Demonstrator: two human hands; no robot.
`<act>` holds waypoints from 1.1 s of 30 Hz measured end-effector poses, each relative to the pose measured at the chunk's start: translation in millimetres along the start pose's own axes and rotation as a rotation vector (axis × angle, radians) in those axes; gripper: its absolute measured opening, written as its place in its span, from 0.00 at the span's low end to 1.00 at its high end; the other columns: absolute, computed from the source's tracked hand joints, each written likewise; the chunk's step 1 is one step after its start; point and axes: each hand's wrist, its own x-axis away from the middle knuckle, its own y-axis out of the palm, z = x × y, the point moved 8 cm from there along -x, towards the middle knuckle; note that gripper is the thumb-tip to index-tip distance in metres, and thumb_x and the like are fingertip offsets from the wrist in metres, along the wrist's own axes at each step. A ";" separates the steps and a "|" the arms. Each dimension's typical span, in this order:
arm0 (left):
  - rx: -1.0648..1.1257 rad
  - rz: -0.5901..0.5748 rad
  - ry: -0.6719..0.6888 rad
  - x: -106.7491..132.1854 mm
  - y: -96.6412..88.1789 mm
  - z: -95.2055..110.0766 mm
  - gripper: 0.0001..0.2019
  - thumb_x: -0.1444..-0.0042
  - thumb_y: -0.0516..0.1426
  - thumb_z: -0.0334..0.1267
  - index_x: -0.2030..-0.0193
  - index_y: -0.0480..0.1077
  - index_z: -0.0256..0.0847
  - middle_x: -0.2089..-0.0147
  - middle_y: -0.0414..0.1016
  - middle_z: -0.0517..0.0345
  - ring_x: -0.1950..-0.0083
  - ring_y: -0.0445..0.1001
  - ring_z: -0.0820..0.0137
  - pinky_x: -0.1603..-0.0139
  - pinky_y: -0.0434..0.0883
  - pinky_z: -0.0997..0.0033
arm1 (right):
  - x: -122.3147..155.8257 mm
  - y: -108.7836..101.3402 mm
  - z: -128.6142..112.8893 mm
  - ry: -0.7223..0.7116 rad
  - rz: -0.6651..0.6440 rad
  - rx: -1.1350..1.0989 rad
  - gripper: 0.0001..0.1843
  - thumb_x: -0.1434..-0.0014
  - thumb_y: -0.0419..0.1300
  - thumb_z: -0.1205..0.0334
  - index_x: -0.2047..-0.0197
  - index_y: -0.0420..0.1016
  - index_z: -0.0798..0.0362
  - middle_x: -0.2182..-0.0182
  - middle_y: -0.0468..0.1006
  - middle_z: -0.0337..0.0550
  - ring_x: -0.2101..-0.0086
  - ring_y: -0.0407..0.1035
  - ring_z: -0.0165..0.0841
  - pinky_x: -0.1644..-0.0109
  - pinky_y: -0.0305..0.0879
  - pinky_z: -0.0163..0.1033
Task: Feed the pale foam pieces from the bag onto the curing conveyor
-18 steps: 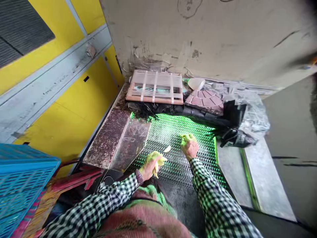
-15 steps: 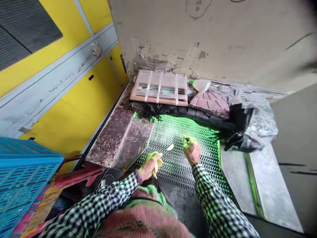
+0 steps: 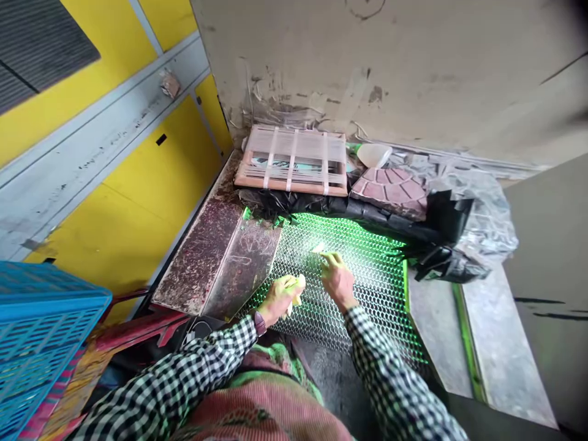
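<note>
**A:** Blue plastic crate (image 3: 46,300) down at the left edge, slatted walls, and from this angle I can't make out anything inside it.

**B:** On to the hands, then! Left hand (image 3: 280,300) is closed tight around a pale yellow wad (image 3: 297,293), mostly buried in the fist, its tip poking out away from the body.

**A:** And the right hand (image 3: 337,278)?

**B:** Stretched out over hexagonal wire mesh (image 3: 372,288) glowing green, fingertips (image 3: 327,258) right at a pale scrap (image 3: 318,247) lying on the mesh, its long side slanting toward the far right. Can't tell whether they've pinched it.

**A:** Around them?

**B:** A stained metal sheet (image 3: 215,257) just left of the mesh, black plastic (image 3: 294,205) along its far edge, and a strapped pink frame (image 3: 289,187) behind that.
</note>
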 end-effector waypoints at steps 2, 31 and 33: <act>0.053 -0.054 -0.017 4.8 -0.8 -0.6 0.23 0.40 0.61 0.60 0.67 0.67 0.41 0.74 0.68 0.65 0.82 0.60 0.78 0.85 0.54 0.78 | -38.9 -1.5 -7.0 -0.154 0.010 0.245 0.22 0.32 0.51 0.72 0.41 0.76 0.51 0.38 0.71 0.52 0.62 0.70 0.34 0.71 0.57 0.35; -0.221 -0.106 0.185 -7.1 37.9 18.1 0.09 0.39 0.55 0.43 0.66 0.69 0.40 0.71 0.71 0.60 0.71 0.70 0.72 0.70 0.65 0.74 | 86.8 14.3 6.6 0.465 0.038 -1.164 0.22 0.47 0.72 0.43 0.69 0.72 0.51 0.77 0.71 0.35 0.76 0.64 0.28 0.73 0.63 0.35; -0.105 -0.093 0.113 -10.6 33.3 13.2 0.11 0.39 0.54 0.43 0.62 0.73 0.38 0.69 0.74 0.58 0.72 0.73 0.71 0.73 0.66 0.75 | 91.4 13.4 12.0 0.495 0.053 -1.247 0.22 0.47 0.72 0.43 0.69 0.71 0.51 0.76 0.71 0.35 0.76 0.64 0.29 0.73 0.63 0.35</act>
